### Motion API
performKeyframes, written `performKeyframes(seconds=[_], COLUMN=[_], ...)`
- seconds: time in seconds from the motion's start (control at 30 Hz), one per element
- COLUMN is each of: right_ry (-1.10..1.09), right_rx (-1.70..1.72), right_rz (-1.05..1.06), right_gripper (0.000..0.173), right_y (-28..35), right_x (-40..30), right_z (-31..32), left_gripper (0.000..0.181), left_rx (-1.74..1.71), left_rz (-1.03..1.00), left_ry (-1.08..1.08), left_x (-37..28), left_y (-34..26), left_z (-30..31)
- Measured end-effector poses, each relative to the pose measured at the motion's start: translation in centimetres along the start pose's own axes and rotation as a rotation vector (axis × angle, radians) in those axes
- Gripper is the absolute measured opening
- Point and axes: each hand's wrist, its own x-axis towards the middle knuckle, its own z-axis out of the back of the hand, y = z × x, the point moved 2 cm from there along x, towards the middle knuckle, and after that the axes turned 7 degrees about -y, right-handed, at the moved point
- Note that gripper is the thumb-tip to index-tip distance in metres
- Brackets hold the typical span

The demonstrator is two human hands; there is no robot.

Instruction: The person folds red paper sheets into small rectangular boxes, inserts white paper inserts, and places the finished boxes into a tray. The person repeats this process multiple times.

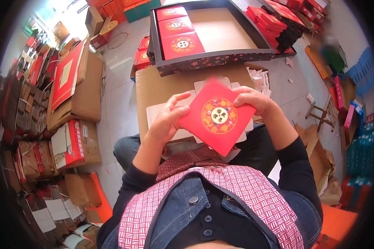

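Observation:
A red square card box or panel (pixel 196 116) with a round printed floral emblem is held up in front of me, turned corner down. My left hand (pixel 166 119) pinches its left corner, thumb near the front edge and index finger extended. On the upper right side, my right hand (pixel 254 99) grips it with the thumb over the front face. Behind and below it lie pale die-cut card blanks (pixel 155 113) on a brown cardboard surface (pixel 148 90). The red piece hides much of the blanks, and its thickness cannot be told.
Beyond stands a black flower-printed tray box (pixel 202 62) holding three red boxes (pixel 182 45) along its left side. Small white packets (pixel 261 81) sit in a carton at right. Cartons (pixel 92 84) line the left, a wooden stool (pixel 325 112) the right. Red boxes (pixel 268 23) are stacked behind.

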Motion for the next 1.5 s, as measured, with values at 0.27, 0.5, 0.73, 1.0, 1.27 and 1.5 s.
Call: performKeyframes(seconds=[0.27,0.5,0.73,1.0,1.27,1.5], right_ry=[-0.393,-0.651,-0.816,-1.066,-0.648,-0.743], right_rx=[0.45,0.449,0.112,0.062,-1.686,-1.596], right_rz=[0.372,0.615,0.585,0.169,0.527,0.452], right_gripper=[0.08,0.042,0.037,0.045,0.029,0.058], right_y=[-3.6,-3.1,12.8,16.6,14.7,15.0], right_x=[-0.3,-0.3,7.5,18.8,22.1,28.7], right_z=[-3.7,-4.9,9.1,19.2,16.3,14.8], left_gripper=[0.05,0.048,0.033,0.02,0.018,0.017], left_rx=[-0.097,-0.12,0.376,0.426,0.589,0.553], left_rz=[-0.315,-0.363,-0.322,-0.28,-0.3,-0.332], left_ry=[-0.313,-0.166,-0.213,-0.218,-0.212,-0.218], left_x=[0.8,2.1,5.4,5.3,4.8,5.0], left_y=[0.9,2.9,7.4,7.7,7.0,6.8], left_z=[-1.0,-3.8,2.9,2.8,3.2,3.3])
